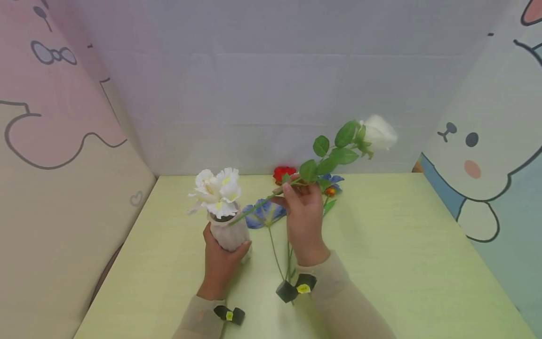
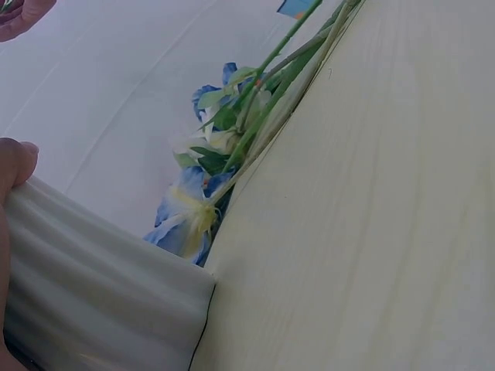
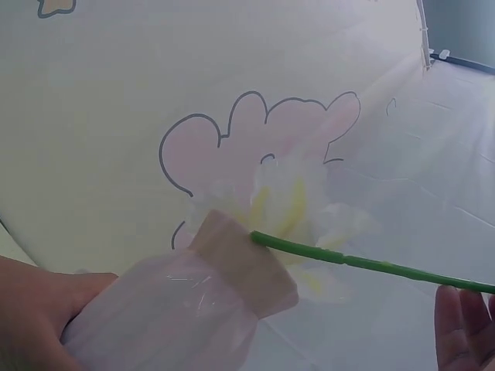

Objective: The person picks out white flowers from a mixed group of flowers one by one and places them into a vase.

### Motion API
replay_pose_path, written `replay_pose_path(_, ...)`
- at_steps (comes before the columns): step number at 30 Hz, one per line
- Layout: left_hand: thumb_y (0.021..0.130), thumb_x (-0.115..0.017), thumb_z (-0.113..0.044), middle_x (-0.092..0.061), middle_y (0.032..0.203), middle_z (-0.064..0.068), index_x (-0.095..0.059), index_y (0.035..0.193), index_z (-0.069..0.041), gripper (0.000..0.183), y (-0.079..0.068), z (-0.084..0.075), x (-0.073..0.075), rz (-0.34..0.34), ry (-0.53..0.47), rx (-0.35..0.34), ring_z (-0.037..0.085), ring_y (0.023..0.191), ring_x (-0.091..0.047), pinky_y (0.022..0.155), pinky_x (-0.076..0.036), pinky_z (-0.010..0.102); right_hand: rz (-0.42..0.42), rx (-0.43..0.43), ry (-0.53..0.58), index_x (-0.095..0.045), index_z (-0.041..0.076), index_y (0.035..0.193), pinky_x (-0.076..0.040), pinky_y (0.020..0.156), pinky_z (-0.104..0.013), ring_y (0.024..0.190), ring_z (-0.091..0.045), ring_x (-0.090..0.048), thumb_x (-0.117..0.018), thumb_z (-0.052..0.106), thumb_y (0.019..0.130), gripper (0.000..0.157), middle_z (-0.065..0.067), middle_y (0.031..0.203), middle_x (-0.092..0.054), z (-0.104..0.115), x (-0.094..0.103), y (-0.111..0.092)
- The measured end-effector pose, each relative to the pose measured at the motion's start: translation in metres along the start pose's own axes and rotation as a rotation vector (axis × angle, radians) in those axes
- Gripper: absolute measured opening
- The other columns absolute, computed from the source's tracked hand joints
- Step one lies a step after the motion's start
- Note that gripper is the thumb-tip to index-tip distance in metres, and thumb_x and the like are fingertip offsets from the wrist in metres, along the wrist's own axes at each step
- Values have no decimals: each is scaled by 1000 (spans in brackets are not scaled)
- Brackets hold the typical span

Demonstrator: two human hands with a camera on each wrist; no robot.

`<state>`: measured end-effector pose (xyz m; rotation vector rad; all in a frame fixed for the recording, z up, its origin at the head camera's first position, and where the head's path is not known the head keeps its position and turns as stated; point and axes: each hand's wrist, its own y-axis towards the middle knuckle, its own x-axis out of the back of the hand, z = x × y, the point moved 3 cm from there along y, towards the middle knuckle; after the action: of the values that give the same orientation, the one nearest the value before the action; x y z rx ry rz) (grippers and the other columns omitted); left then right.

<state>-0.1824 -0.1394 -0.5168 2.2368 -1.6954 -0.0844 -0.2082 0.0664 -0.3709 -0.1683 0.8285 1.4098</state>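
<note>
My left hand (image 1: 222,263) grips a white ribbed vase (image 1: 230,234) around its body; the vase tilts a little. A white iris-like flower (image 1: 215,192) with yellow touches stands in its mouth. With thumb and fingers my right hand (image 1: 306,219) pinches the stem of a white rose (image 1: 378,133), whose bloom points up and right. The rose's green stem (image 3: 340,256) slants down to the vase, its cut end by the rim (image 3: 247,267) in the right wrist view. Whether that end is inside the mouth I cannot tell.
On the pale yellow table (image 1: 389,235) lie a blue flower (image 1: 264,214), a red flower (image 1: 283,174) and another blue flower (image 1: 334,180) beside a small orange bloom (image 1: 330,191). A white cloth wall (image 1: 271,94) closes off the back; cartoon-printed panels flank both sides.
</note>
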Motion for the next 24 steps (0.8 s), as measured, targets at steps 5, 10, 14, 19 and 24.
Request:
replay_pose_path(5,71,-94,-7,-53,131,13,-25,152,-8,107,0,0,0,-1,1,-1,26,108,-54,92,-42,41,-19,-5,22,-52,4,117,-60,78,-39,90,-23,-68,-57,-8,101,21,-9,104,-57,0,-1,1)
replay_pose_path(10,71,-94,-7,-53,131,13,-25,152,-9,106,0,0,0,-1,-7,-3,25,108,-54,93,-42,39,-31,-30,-2,-51,2,118,-60,80,-42,90,-23,-68,-59,-7,100,22,-8,106,-58,-3,-4,-1)
replay_pose_path(14,71,-94,-7,-53,131,12,-25,152,-9,106,1,1,0,0,-9,4,25,108,-53,93,-42,40,-27,-22,-30,-53,4,117,-60,81,-44,91,-24,-68,-59,-8,100,21,-9,107,-59,-6,-5,-3)
replay_pose_path(19,71,-94,-8,-53,130,11,-26,151,-9,105,1,2,0,-1,-7,12,24,108,-53,94,-41,40,-5,4,-65,-52,2,116,-60,81,-44,91,-24,-68,-60,-7,100,20,-8,105,-61,-8,-6,-3)
replay_pose_path(24,70,-94,-7,-54,129,12,-26,151,-9,105,0,2,0,-4,-10,9,25,107,-53,93,-42,39,29,25,-74,-52,-2,116,-60,82,-44,92,-24,-69,-60,-5,101,18,-11,104,-61,-9,-7,-1)
